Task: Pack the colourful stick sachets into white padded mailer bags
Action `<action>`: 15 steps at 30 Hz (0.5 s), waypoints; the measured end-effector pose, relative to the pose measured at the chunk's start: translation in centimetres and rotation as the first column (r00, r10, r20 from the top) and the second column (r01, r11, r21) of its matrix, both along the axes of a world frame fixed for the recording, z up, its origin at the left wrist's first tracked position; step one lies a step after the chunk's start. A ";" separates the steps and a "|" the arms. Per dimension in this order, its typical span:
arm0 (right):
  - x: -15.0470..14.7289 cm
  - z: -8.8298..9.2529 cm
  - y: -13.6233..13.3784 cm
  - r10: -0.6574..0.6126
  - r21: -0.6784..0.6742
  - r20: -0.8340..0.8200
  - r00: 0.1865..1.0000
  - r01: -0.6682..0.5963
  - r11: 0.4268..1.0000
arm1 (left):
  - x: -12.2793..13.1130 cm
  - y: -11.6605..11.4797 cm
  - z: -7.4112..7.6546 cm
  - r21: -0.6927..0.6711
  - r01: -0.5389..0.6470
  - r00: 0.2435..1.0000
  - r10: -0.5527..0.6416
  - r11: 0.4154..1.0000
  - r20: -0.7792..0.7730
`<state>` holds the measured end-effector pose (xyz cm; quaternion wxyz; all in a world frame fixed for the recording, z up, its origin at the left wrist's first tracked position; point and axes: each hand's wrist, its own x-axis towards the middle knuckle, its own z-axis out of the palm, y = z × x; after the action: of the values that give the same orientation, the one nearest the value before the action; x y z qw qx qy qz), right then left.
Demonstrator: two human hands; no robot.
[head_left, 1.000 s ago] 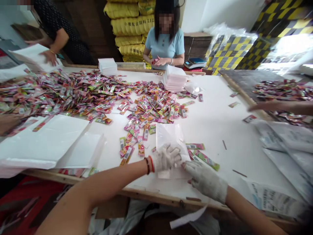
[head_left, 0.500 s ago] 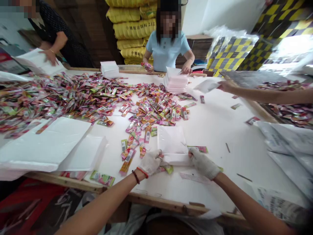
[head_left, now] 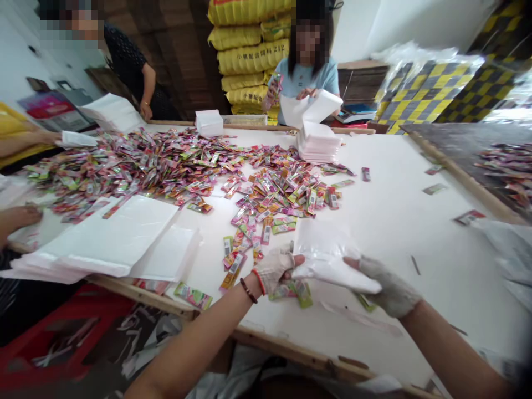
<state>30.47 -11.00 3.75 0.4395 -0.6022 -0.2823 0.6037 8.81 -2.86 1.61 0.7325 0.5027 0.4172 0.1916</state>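
In front of me a white mailer envelope (head_left: 326, 252) is tilted, with its near flap folded over and bulging. My left hand (head_left: 279, 270), in a fingerless-tipped pale glove, pinches its left edge between thumb and fingers. On the other side my right hand (head_left: 384, 285), gloved too, grips the right end of the flap. Just beyond and left of the envelope lie small pink, orange and green sachets (head_left: 266, 194) in a loose spread. A few green sachets (head_left: 303, 292) lie under and near my hands.
A large sachet heap (head_left: 166, 163) covers the table's left half. Big white envelopes (head_left: 120, 233) are stacked at the near left. Across the table, a person in light blue (head_left: 303, 77) handles a white envelope above a stack (head_left: 318, 145). A wooden rim (head_left: 286, 346) edges the table.
The view has swung left. My right hand has drawn the flap's right end outward, and the envelope now tilts. Across the table, the co-worker has raised an envelope. The arm at right has left view.
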 end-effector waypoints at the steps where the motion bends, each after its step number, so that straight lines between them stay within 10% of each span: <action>1: 0.6 1.0 -0.1 -0.078 0.061 -0.010 0.997 0.078 0.995 | -0.1 0.6 0.2 0.105 -0.012 0.999 0.016 0.994 -0.041; 4: 3.7 3.0 -0.6 -0.387 0.328 0.004 0.922 0.365 0.872 | -2.3 3.4 0.8 0.533 -0.024 0.937 0.205 0.846 -0.283; 7: 7.3 2.1 -1.5 -0.487 0.514 0.088 0.869 0.379 0.769 | -6.3 6.4 0.1 0.762 0.196 0.728 0.429 0.617 -0.534; 11: 8.3 -3.9 -2.6 -0.290 0.353 0.721 0.629 0.027 0.935 | -8.6 6.3 -3.0 0.658 0.492 0.453 0.478 0.570 -0.753; 15: 5.0 -9.6 -2.6 -0.183 0.234 0.945 0.270 -0.170 0.957 | -5.8 2.2 -4.9 0.623 0.696 0.526 0.337 0.358 -0.781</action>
<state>35.43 -13.56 -5.90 0.2643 -0.7734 -0.5724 0.0659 3.00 -0.64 -3.30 0.0494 0.8892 0.4540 0.0272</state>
